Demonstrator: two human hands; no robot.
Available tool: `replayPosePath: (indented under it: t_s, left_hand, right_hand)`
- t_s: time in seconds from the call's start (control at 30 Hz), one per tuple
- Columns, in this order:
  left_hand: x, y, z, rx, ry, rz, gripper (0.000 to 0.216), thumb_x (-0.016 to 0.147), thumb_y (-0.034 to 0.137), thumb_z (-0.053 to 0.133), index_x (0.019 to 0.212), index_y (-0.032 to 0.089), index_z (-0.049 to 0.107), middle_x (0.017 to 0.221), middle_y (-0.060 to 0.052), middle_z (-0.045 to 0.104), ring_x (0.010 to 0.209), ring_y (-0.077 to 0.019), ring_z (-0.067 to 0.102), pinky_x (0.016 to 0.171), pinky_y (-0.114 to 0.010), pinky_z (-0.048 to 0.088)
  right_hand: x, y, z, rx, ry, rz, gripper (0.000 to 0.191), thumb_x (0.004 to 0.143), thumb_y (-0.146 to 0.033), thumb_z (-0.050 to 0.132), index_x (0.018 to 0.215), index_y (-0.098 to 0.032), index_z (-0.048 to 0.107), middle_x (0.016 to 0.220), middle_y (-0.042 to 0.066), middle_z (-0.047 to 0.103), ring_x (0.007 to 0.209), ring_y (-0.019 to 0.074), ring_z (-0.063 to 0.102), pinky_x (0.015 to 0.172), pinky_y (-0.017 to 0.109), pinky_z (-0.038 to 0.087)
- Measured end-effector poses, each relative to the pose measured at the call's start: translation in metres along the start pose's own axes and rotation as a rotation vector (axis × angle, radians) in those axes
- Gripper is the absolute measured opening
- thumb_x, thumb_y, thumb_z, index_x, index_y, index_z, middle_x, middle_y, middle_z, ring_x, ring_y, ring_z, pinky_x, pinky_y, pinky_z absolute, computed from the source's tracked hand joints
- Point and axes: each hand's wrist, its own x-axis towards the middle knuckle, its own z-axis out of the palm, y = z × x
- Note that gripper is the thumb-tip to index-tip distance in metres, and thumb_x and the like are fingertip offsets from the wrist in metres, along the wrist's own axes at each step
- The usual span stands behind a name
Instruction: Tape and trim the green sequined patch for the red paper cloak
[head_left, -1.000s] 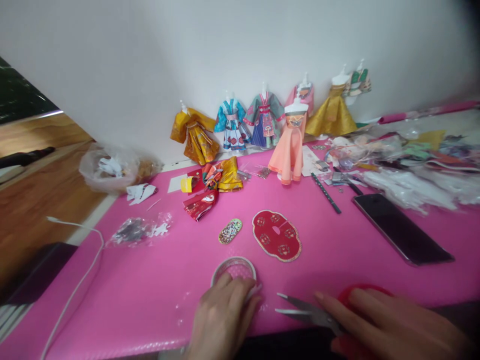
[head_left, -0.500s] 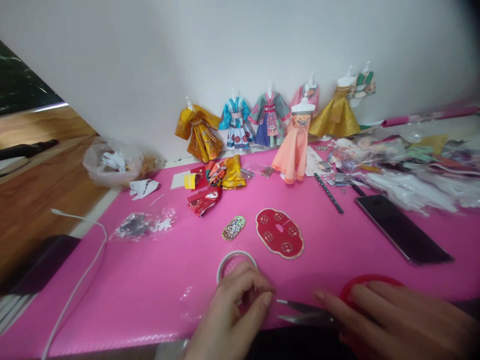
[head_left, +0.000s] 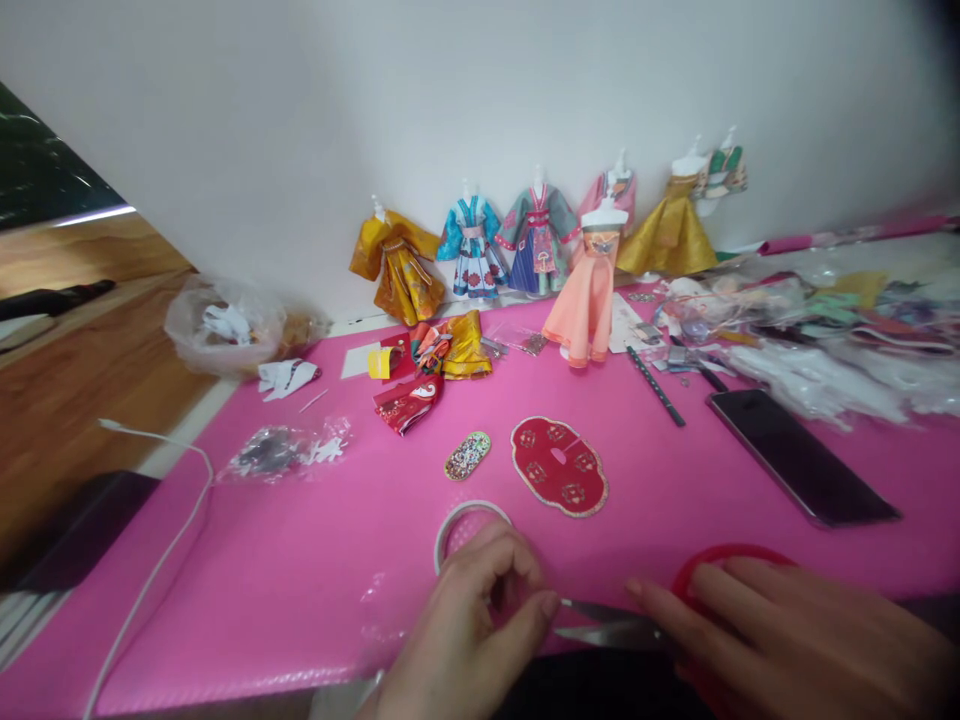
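Scissors [head_left: 619, 630] with red handles are in my right hand [head_left: 787, 635], blades slightly apart and pointing left. Beside the blade tips is my left hand [head_left: 484, 620], its thumb and fingers pinched together; what it holds, if anything, is too small to make out. Partly behind that hand lies a white roll of tape [head_left: 442, 540] on the pink tabletop. Beyond the hands rests a flat red scalloped cloth piece [head_left: 559, 485] with a pale trim and a slit to a central hole. Left of it is a small oval piece [head_left: 467, 456] covered in multicoloured specks.
Small dress forms in doll dresses, one in a peach dress [head_left: 589, 300], stand along the wall. A phone [head_left: 799, 455] and a dark dotted pen [head_left: 656, 387] lie right. Plastic bags [head_left: 825, 370] pile up behind. A white cable [head_left: 169, 555] runs down the left.
The scissors and my right hand have shifted slightly left and up. My left hand has moved slightly right, so its fingertips are closer to the blade tips.
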Motion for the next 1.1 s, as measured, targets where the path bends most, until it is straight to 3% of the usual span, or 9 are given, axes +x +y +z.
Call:
replayPosePath:
  t_s: [0.17,0.37,0.57,0.83,1.1]
  left_hand:
    - [0.002,0.0,0.001,0.021,-0.001,0.009,0.018,0.089,0.02,0.061,0.072,0.021,0.054,0.077,0.0,0.056,0.073,-0.0157,0.05,0.064,-0.027,0.036]
    - [0.004,-0.003,0.002,0.026,0.0,0.011,0.018,0.089,0.017,0.062,0.072,0.02,0.056,0.076,0.0,0.057,0.07,-0.0149,0.049,0.063,-0.026,0.036]
    - [0.005,-0.005,0.007,0.03,0.017,0.014,0.018,0.092,0.019,0.06,0.074,0.02,0.057,0.077,0.0,0.058,0.069,-0.0151,0.048,0.062,-0.026,0.036]
    - [0.008,-0.006,0.013,0.01,0.02,0.005,0.019,0.097,0.024,0.052,0.078,0.021,0.053,0.08,-0.002,0.055,0.072,-0.0169,0.047,0.065,-0.028,0.037]
    - [0.006,-0.007,0.015,-0.043,-0.018,-0.016,0.02,0.098,0.029,0.051,0.08,0.022,0.05,0.079,0.0,0.051,0.071,-0.0167,0.045,0.064,-0.028,0.036]
  right_hand:
    - [-0.002,0.003,0.003,-0.007,0.019,-0.038,0.044,0.088,-0.015,0.038,0.127,-0.024,0.058,0.072,-0.004,0.057,0.05,0.0157,0.055,0.049,0.036,0.028]
    - [0.003,-0.008,-0.005,0.029,-0.021,0.106,0.046,0.083,-0.011,0.037,0.122,-0.026,0.056,0.077,-0.002,0.062,0.06,0.0197,0.062,0.057,0.037,0.037]
    - [0.008,-0.007,-0.009,0.048,0.039,0.113,0.048,0.077,-0.004,0.036,0.115,-0.024,0.055,0.075,-0.002,0.063,0.058,0.02,0.061,0.057,0.038,0.037]
    - [0.028,0.0,-0.02,0.082,0.154,0.13,0.037,0.082,-0.001,0.034,0.104,-0.022,0.054,0.069,-0.004,0.066,0.054,0.017,0.063,0.053,0.033,0.036]
    - [0.032,0.002,-0.024,0.094,0.174,0.156,0.034,0.082,0.0,0.034,0.098,-0.024,0.052,0.067,-0.005,0.066,0.05,0.0163,0.064,0.047,0.032,0.033]
